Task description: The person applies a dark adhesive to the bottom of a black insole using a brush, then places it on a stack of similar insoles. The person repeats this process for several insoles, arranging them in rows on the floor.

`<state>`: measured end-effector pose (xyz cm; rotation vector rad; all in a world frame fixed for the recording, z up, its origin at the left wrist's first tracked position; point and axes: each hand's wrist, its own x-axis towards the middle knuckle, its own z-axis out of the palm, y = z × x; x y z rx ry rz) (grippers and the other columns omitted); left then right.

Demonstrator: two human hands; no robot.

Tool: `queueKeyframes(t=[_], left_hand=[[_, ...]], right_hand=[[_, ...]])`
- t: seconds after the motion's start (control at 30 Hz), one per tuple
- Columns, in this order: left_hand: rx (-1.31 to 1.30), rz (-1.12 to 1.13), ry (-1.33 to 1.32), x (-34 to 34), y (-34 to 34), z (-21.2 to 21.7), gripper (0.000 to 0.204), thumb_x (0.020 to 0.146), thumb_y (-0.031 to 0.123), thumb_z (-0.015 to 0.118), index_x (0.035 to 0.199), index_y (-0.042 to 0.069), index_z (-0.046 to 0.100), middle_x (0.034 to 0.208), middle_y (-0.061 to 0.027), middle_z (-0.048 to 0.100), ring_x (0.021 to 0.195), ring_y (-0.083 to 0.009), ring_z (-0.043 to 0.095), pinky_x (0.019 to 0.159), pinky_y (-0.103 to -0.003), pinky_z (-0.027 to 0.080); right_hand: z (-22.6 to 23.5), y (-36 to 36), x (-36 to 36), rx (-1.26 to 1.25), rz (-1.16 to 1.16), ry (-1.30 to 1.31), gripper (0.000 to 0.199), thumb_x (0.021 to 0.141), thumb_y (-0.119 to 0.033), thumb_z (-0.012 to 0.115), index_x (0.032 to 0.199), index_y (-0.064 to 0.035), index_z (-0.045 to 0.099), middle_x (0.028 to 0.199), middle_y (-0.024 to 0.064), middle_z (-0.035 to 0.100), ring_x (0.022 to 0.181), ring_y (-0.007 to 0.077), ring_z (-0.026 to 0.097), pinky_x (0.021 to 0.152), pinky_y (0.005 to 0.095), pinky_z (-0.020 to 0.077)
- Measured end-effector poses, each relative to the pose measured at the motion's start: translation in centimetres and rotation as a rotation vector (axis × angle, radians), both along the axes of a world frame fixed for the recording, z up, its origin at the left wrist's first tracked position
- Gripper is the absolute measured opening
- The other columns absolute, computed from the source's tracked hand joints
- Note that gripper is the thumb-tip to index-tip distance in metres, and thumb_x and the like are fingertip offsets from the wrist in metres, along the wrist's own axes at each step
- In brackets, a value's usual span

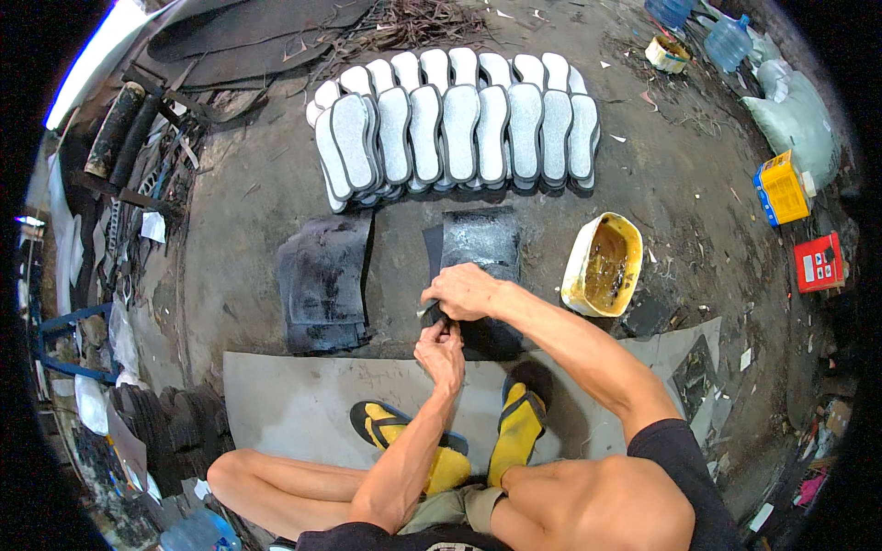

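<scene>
My right hand (466,291) is closed on a small dark piece with a pale end (430,315), whose kind I cannot make out. Just below it, the pinched fingers of my left hand (440,356) meet the same piece from the near side. Both hands are at the left edge of a stack of black sheets (481,241), whose top looks shiny. Left of that lies another stack of dark, smudged sheets (322,280). A whitish-yellow tub (603,268) with brown, glue-like stuff inside stands to the right.
Beyond the sheets, many grey-white insoles with dark edges (461,133) are piled in two rows. A grey mat (303,395) lies under my feet. Along the right are a yellow box (781,188), a red box (819,263) and a water jug (729,43). Dark scraps (418,23) heap at the back.
</scene>
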<state>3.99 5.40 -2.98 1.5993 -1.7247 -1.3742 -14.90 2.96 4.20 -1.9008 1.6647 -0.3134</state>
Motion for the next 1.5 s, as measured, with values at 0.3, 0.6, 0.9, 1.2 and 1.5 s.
queueKeyframes(t=[0.3, 0.6, 0.9, 1.2, 1.5], left_hand=[[-0.041, -0.178, 0.145, 2.6, 0.1, 0.8, 0.033, 0.107, 0.005, 0.060, 0.136, 0.003, 0.075, 0.102, -0.0062, 0.063, 0.079, -0.0134, 0.063, 0.073, -0.029, 0.057], [0.219, -0.123, 0.156, 1.2, -4.7, 1.5, 0.039, 0.103, 0.013, 0.059, 0.135, -0.007, 0.068, 0.118, -0.0207, 0.075, 0.097, -0.0250, 0.075, 0.090, -0.033, 0.058], [-0.273, -0.120, -0.343, -4.1, -0.8, 2.8, 0.066, 0.079, 0.015, 0.089, 0.135, -0.003, 0.060, 0.108, -0.0220, 0.071, 0.114, -0.0422, 0.065, 0.102, -0.052, 0.051], [-0.229, -0.231, 0.361, -0.4, -6.9, 6.6, 0.021, 0.097, -0.002, 0.067, 0.118, -0.001, 0.065, 0.107, -0.0095, 0.068, 0.099, -0.0162, 0.063, 0.089, -0.034, 0.054], [-0.112, 0.158, -0.126, 16.9, -23.7, 5.7, 0.054, 0.096, 0.006, 0.075, 0.149, 0.002, 0.067, 0.103, -0.0048, 0.072, 0.090, -0.0125, 0.064, 0.079, -0.033, 0.054]], right_hand=[[-2.1, 5.2, -1.7, -0.256, -0.462, 0.275, 0.024, 0.089, -0.020, 0.074, 0.114, -0.0183, 0.072, 0.093, 0.0110, 0.073, 0.090, 0.0352, 0.075, 0.077, 0.0517, 0.0611], [4.0, 11.7, -1.1, -0.075, -0.658, -0.287, 0.044, 0.095, -0.016, 0.066, 0.137, -0.0073, 0.071, 0.122, 0.0206, 0.079, 0.096, 0.0373, 0.077, 0.088, 0.0456, 0.0603], [11.2, 22.2, -3.4, -0.178, -1.094, 0.530, 0.054, 0.101, -0.012, 0.065, 0.153, -0.0016, 0.052, 0.140, 0.0226, 0.064, 0.125, 0.0426, 0.060, 0.107, 0.0525, 0.0487], [19.1, 24.7, 0.8, -0.052, -1.271, 0.092, 0.038, 0.099, -0.015, 0.064, 0.133, 0.0017, 0.070, 0.109, 0.0301, 0.076, 0.095, 0.0470, 0.074, 0.087, 0.0510, 0.0565], [16.9, 21.8, -0.2, -0.286, -1.362, 0.067, 0.044, 0.106, -0.012, 0.065, 0.147, 0.0036, 0.063, 0.121, 0.0313, 0.075, 0.107, 0.0456, 0.074, 0.098, 0.0468, 0.0542]])
